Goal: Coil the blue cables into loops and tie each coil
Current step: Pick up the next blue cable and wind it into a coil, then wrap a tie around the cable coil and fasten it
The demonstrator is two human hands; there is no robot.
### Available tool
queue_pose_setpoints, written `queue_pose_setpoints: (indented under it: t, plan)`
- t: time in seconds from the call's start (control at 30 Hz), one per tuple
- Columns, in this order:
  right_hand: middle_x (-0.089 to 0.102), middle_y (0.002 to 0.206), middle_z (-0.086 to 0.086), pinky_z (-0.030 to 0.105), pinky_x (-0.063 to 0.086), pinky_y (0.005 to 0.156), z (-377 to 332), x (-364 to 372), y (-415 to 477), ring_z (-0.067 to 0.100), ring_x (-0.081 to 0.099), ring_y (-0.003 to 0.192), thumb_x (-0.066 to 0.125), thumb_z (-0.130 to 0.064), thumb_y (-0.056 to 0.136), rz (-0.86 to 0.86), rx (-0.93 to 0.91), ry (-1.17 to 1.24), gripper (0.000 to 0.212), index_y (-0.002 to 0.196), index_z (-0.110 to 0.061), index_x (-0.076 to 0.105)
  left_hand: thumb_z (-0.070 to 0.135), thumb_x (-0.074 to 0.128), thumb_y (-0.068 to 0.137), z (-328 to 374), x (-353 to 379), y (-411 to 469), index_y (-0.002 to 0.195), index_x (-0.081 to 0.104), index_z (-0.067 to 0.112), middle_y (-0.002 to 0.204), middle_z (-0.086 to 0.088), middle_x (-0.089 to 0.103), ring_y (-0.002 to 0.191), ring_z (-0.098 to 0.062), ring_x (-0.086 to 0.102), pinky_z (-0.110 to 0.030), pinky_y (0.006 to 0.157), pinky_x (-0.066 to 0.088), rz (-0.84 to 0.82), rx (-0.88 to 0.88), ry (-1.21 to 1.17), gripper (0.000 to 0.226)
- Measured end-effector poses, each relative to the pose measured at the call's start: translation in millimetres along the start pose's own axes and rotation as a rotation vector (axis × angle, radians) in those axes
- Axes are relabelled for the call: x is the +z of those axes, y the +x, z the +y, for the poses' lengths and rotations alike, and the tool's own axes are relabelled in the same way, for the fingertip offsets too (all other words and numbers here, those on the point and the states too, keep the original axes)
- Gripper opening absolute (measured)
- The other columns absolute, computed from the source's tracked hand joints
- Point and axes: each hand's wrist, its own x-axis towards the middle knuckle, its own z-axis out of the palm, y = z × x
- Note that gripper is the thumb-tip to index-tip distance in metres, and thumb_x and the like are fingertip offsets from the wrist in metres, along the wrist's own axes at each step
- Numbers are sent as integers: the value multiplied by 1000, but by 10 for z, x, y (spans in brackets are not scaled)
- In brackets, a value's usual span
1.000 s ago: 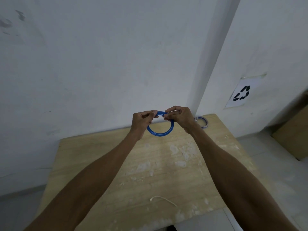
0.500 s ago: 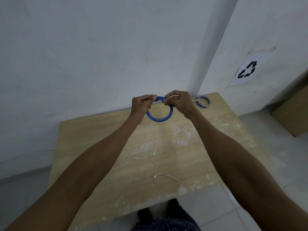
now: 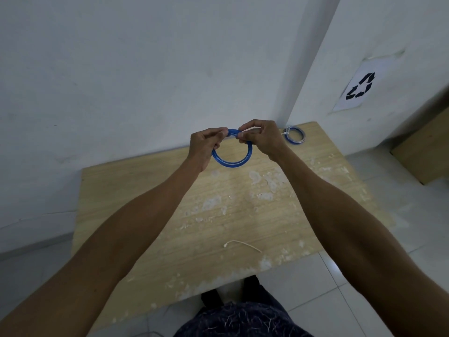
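Both bare arms reached out over a pale wooden surface (image 3: pixel 170 190) set against a white wall (image 3: pixel 121 69). The left hand (image 3: pixel 205 144) and the right hand (image 3: pixel 261 137) met in the air above the far part of the surface, holding a blue cable coil (image 3: pixel 230 162) between them. The coil hung as a round loop below the hands, clear of the wood. The left fingers (image 3: pixel 216 133) were pressed together, pinching the top of the coil from the left; the right fingers (image 3: pixel 244 135) pinched the same top stretch from the right, the two grips almost touching. A bit of pale material showed between the right fingertips, too small to make out.

A second blue coil (image 3: pixel 294 135) lay flat at the far right corner of the surface, just beyond the right hand, with a white tie (image 3: pixel 284 134) at its left edge. Near the front edge lay a loose white tie (image 3: pixel 243 245), well apart from both coils. White patches marked the wood. On the right wall hung a sheet with a recycling sign (image 3: pixel 360 86). Below the near edge, dark patterned clothing (image 3: pixel 243 319) showed above a tiled floor (image 3: pixel 340 300)
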Motion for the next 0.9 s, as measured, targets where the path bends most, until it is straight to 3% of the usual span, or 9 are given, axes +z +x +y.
queue_pose_setpoints:
  t: [0.1,0.17,0.23,0.27,0.33,0.43,0.67,0.9]
  plan:
    - [77,99,17,33,63,82,96,98,-34,30,77,89,72,-24,94,26,26,98,31,114,1,71,5,76,90,-38,-38,-12,105,78,0,83,-8,76,63,-12,47,-24,61,41,35,-1,-5,16]
    - [75,107,13,35,63,82,311,217,-149,25,75,93,56,-40,103,121,155,189,39,121,-6,67,4,76,90,-45,-47,-16,105,77,-2,86,-12,77,63,-12,45,-23,60,40,83,-9,-40,17]
    - [73,112,14,44,62,85,763,364,-349,25,72,95,47,-31,106,186,209,59,32,119,-8,66,3,75,89,-42,-45,-11,105,76,-5,90,-18,76,62,-12,44,-22,58,39,110,-25,-87,17]
    - [72,116,14,50,60,89,1040,434,-472,26,71,97,50,-22,104,142,200,-152,25,116,-9,68,2,75,89,-45,-45,-3,104,76,-6,91,-19,76,62,-12,44,-22,57,39,116,-33,-109,17]
    - [68,130,12,49,54,100,1526,613,-789,27,68,110,59,-11,99,-140,205,-572,26,123,-10,68,1,75,89,-49,-32,6,103,76,-7,89,-19,76,61,-13,44,-21,56,39,128,-48,-141,17]
    - [55,147,7,42,42,113,2003,906,-1331,26,52,133,62,-17,98,-463,322,-839,39,137,-20,60,0,74,89,-59,14,17,102,75,-9,82,-14,77,58,-11,45,-20,54,38,153,-64,-170,16]
    - [46,140,11,41,52,92,2237,1134,-1908,30,47,128,53,0,97,-447,298,-1148,30,125,-10,61,3,75,88,-100,66,36,101,76,-6,88,-17,77,59,-11,46,-21,54,38,213,-52,-211,16]
    - [56,128,10,38,54,86,2239,1153,-1923,29,54,120,53,0,95,-364,284,-1194,26,118,-8,64,5,77,86,-156,207,28,101,77,-6,94,-21,77,58,-11,46,-22,55,39,288,-84,-258,18]
